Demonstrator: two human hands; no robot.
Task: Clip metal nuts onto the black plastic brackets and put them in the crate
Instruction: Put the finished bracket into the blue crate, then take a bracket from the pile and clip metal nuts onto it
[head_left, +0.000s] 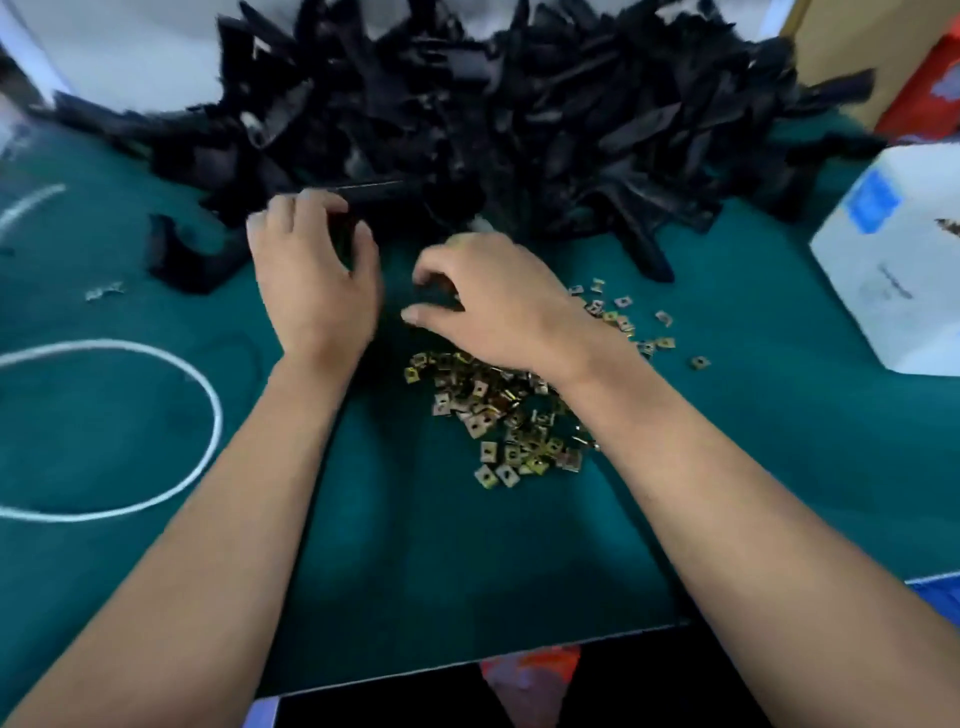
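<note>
While the left hand (311, 270) is curled on a black bracket (363, 195), the right hand (488, 296) is held over the nuts (498, 415). Its fingers are bent, but what is held cannot be told.

Green-covered table (415, 545), white box (893, 270) at right, white cord loop (210, 410) at left

A single head-worn view looks forward and steeply down from above the near edge of the green desk (415, 561), close enough that both forearms run up from the bottom corners. Wide-angle bending curves the desk's near edge and its left side. The far edge lies hidden behind a heap of black brackets (467, 104) filling the top. Much is motion-blurred.
</note>
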